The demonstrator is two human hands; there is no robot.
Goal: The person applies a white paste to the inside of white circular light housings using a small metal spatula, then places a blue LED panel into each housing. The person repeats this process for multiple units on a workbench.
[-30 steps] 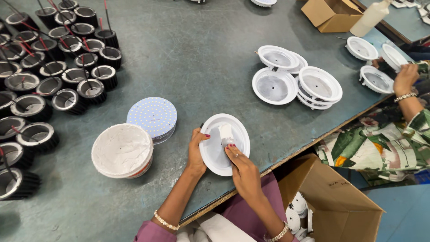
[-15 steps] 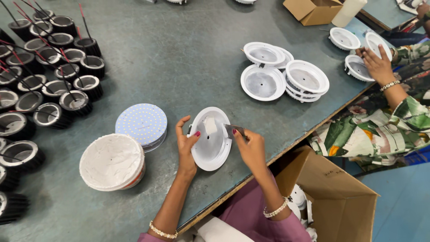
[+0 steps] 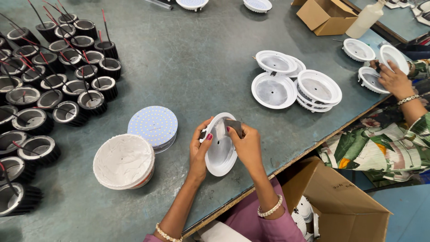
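Head view: two hands, left hand (image 3: 200, 145) and right hand (image 3: 246, 145), hold one white housing (image 3: 219, 152).

Open brown cardboard boxes: one (image 3: 345, 210) below the table edge, another (image 3: 326, 15) on the table's far side.

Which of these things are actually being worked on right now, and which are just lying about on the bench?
In hand:
left hand
right hand
white round housing
small grey piece

Lying about:
white tub
dotted disc stack
black finned parts
other white housings
cardboard box
co-worker's hand
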